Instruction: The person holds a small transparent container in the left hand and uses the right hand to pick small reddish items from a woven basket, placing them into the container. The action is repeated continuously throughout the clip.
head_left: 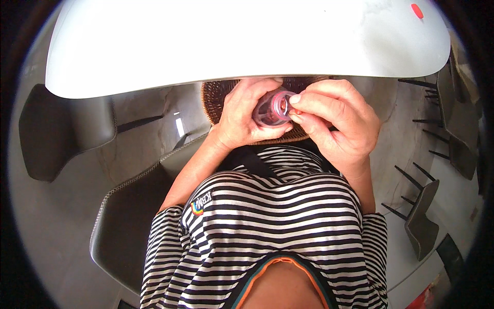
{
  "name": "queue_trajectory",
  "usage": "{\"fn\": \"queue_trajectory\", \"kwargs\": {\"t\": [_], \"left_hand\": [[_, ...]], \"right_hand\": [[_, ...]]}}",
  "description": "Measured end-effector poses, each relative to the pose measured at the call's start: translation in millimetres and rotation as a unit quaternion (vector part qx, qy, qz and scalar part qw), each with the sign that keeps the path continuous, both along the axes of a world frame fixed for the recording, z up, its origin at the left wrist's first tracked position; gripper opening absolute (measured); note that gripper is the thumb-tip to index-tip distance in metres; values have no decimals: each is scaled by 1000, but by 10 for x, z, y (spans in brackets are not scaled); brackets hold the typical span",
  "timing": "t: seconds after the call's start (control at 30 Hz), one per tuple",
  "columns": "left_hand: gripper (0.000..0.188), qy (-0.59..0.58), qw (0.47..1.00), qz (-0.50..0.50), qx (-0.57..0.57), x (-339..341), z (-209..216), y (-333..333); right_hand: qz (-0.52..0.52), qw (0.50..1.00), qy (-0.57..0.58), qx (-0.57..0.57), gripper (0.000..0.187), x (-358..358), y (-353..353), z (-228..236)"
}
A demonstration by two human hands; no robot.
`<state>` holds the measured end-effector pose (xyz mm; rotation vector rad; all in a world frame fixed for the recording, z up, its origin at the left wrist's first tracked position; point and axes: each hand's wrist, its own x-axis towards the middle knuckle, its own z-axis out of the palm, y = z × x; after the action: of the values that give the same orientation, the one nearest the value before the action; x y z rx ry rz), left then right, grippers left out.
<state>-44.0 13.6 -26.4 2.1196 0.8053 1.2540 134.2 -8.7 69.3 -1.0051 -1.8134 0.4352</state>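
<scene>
My left hand is wrapped round a small clear plastic bottle with a pinkish rim, tilted so that its open mouth faces right. Some reddish bits show inside the mouth. At that mouth my right hand pinches a small reddish-brown piece between thumb and fingers; its exact kind is too small to make out. Under both hands lies a round brown wicker basket on my lap, its far side hidden beneath the table edge.
A white table with a rounded edge spans the area in front of me. A small red oval object lies at its far right. Grey chairs stand at the left and right. I sit on a dark chair.
</scene>
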Motion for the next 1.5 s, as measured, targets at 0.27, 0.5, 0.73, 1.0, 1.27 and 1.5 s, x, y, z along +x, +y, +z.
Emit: {"fn": "queue_trajectory", "kwargs": {"t": [0.27, 0.5, 0.73, 1.0, 1.27, 1.5], "left_hand": [[76, -2, 1000, 6, 4, 10, -36, 0], [74, -25, 999, 13, -26, -48, -85, -15], [73, 4, 997, 64, 47, -131, -66, -32], [71, -45, 984, 173, 20, -185, -220, -63], [69, -68, 988, 135, -9, -165, -167, -91], [73, -46, 999, -19, 1, -84, -158, -60]], "right_hand": [[-16, 1000, -3, 14, 20, 4, 29, -16], [-93, 995, -28, -1, 15, 174, 16, -205], [-31, 949, -245, -198, 48, 154, -46, -1232], [85, 934, -317, -143, 27, -31, -101, -1371], [23, 928, -346, -136, 7, 350, -185, -1221], [-59, 988, -136, -47, 13, 310, -73, -582]]}}
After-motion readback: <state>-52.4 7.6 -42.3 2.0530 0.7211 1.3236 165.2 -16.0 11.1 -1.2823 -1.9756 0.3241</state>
